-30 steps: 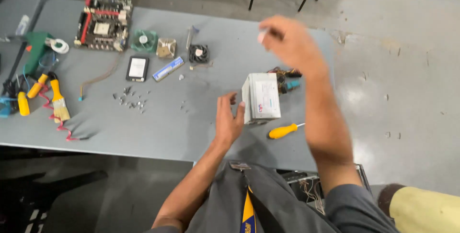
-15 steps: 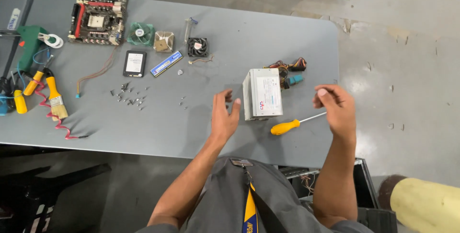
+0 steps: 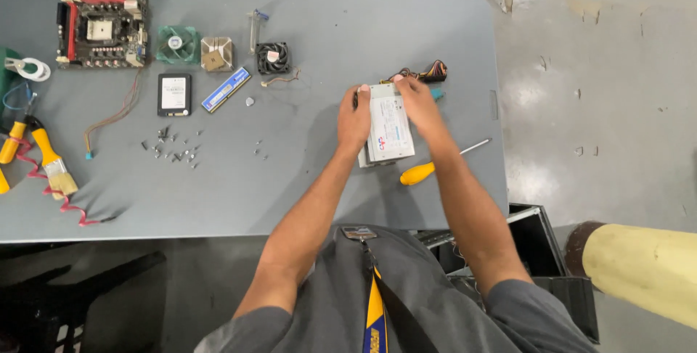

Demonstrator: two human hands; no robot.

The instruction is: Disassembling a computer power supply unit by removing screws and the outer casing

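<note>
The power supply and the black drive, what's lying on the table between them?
In the head view, between the power supply and the black drive lie a blue memory stick and a few loose screws on bare grey table.

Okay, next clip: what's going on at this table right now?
A person stands at a grey table with both hands on a small metal power supply box: the left hand grips its left side, the right hand its far end. A yellow-handled screwdriver lies just beside it. Further left sit a motherboard, two fans, a drive, a memory stick and scattered screws.
</note>
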